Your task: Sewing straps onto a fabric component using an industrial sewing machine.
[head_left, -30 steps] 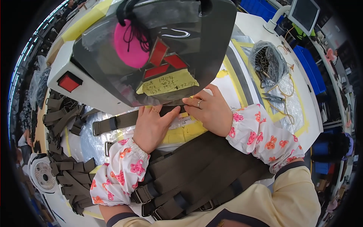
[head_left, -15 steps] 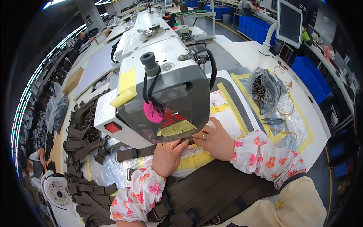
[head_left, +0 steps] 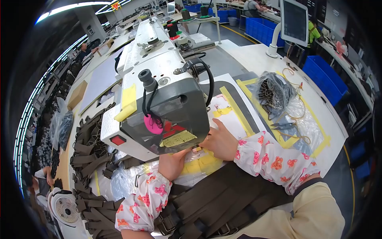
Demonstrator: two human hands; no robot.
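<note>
"Webbing strap (head_left: 133,161): where?"
"Nine o'clock from the left hand (head_left: 171,165), the nearer one; its visible stretch runs roughly nine to three, partly hidden by the sewing head (head_left: 187,115)."
"Grip?"
"Can't tell: the head hides most fingertips. Right hand (head_left: 222,141) sits at two o'clock from the left."

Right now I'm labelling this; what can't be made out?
Head view: fingertips of the bare left hand, hidden by the white-and-grey machine head.
Head view: dark olive webbing straps, partly cut off by the lower edge.
Head view: display on the white-framed monitor, too dark.
</note>
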